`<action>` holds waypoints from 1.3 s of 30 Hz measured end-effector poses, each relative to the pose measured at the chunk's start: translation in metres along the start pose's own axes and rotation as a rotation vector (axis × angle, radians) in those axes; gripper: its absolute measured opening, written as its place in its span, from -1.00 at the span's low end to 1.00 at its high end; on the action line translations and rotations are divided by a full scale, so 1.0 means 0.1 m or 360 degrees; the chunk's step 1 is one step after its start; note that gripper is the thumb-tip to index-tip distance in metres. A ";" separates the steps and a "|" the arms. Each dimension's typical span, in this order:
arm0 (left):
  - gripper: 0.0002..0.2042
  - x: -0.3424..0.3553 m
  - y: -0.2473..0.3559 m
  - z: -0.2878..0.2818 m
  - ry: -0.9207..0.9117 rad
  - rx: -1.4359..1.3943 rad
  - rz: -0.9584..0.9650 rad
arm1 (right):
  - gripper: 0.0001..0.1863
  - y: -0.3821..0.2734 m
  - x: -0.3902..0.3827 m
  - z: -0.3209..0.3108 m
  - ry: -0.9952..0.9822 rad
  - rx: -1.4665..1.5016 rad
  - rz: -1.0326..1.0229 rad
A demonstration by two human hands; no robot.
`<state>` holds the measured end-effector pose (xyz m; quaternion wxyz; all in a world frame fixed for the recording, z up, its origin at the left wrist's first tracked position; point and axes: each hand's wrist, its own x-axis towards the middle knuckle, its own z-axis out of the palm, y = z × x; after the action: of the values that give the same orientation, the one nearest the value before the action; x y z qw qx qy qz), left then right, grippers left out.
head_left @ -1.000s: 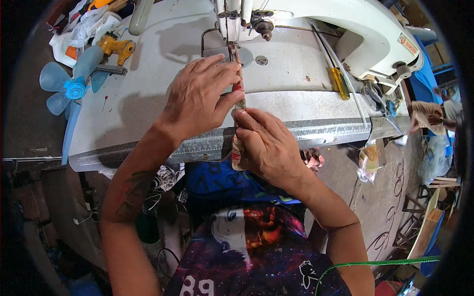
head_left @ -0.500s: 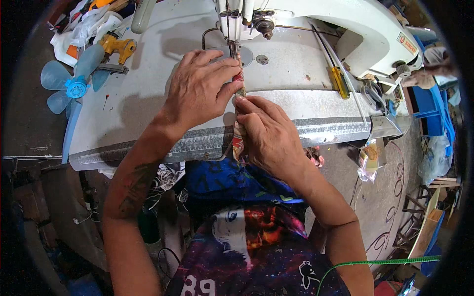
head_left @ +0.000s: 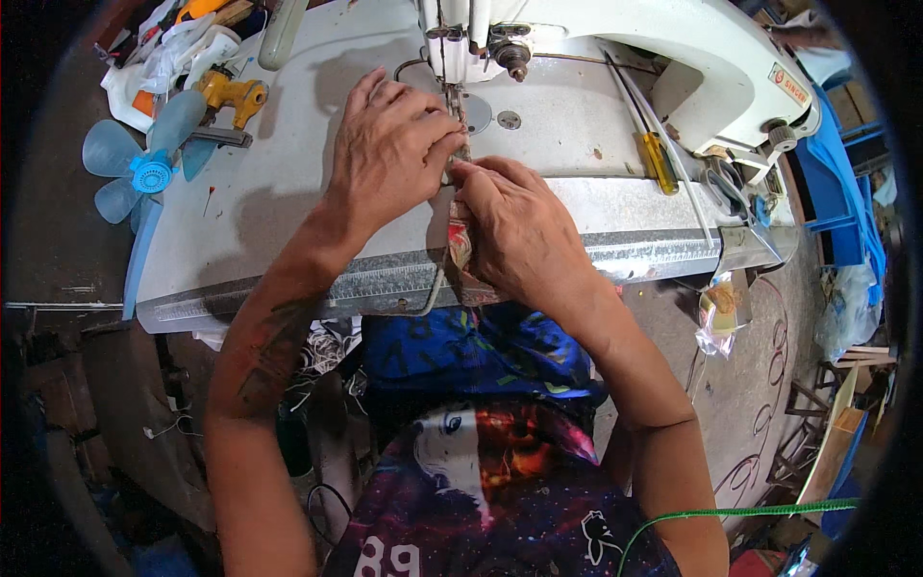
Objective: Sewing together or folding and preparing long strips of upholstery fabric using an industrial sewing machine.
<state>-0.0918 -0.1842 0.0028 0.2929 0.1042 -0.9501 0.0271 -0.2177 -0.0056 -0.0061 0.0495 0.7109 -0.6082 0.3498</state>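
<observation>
A narrow patterned fabric strip [head_left: 460, 236], partly red, runs from under the sewing machine's presser foot [head_left: 453, 94] toward me and droops over the table's front edge. Close to the needle, my left hand [head_left: 392, 154] has its thumb and forefinger closed on the strip, its other fingers bent over the machine bed. Just nearer to me, my right hand [head_left: 524, 221] pinches the same strip, thumb and forefinger almost touching the left hand. A pale cord [head_left: 437, 287] hangs beside the strip. Fingers cover much of the fabric.
The white sewing machine [head_left: 615, 34] spans the back. At right lie a yellow-handled screwdriver [head_left: 660, 165], a white rod [head_left: 678, 159] and scissors [head_left: 726, 188]. A blue fan [head_left: 151, 171] and a yellow tool [head_left: 236, 99] are at left. A ruler strip [head_left: 654, 252] lines the front edge.
My right hand has slid up along the strip, closer to the needle; my left hand has shifted slightly. The pale cord now shows. At far right, another person's hand has moved away.
</observation>
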 end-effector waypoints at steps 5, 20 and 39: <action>-0.83 -0.01 -0.01 0.02 0.0013 -0.0036 0.0038 | -0.75 0.05 0.08 0.01 0.0007 -0.0020 0.0017; -0.77 -0.05 0.01 -0.05 -0.0076 0.0047 -0.0029 | -0.81 0.22 0.28 0.01 0.0004 -0.0177 0.0018; -0.89 -0.88 1.14 -0.57 -0.0032 -0.0032 -0.0687 | -0.80 -0.62 -0.94 -0.36 -0.0161 0.0045 0.0941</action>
<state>-0.0136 -0.0499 0.0014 0.2835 0.3026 -0.9088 -0.0467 -0.1794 0.1062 -0.0095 -0.0948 0.5201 -0.7855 0.3217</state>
